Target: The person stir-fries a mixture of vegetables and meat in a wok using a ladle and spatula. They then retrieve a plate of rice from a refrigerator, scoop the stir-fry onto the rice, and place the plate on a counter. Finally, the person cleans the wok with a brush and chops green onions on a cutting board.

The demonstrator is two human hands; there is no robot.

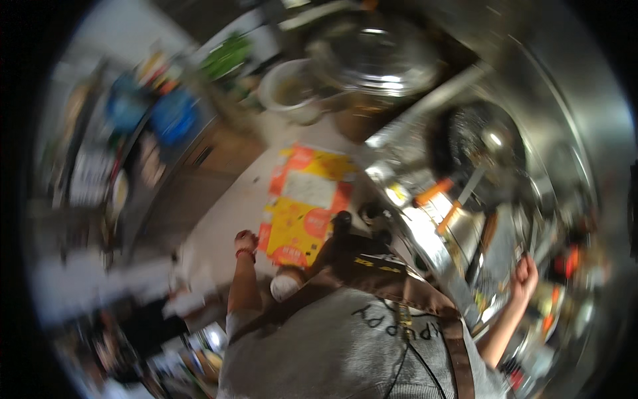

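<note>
The view is blurred by motion. My left hand (246,241), with a red band at the wrist, hangs low with curled fingers; I see nothing in it. Beside it a flattened yellow and red cardboard sheet (294,224) lies on the pale floor, bearing print. My right hand (525,274) is over the steel cooking counter, its fingers bent. Blur hides whether it grips one of the thin metal utensils near its fingertips. Farther along the counter sits a dark wok (456,132). A ladle (471,187) with an orange handle rests in it.
Ahead are a large shiny metal vessel (379,65) and a white bucket (266,92). Green leafy vegetables (227,55) lie behind the bucket. A wooden cabinet (224,149) stands at the left, with blue bags (174,114) above it. Another orange handle (433,192) juts over the counter edge.
</note>
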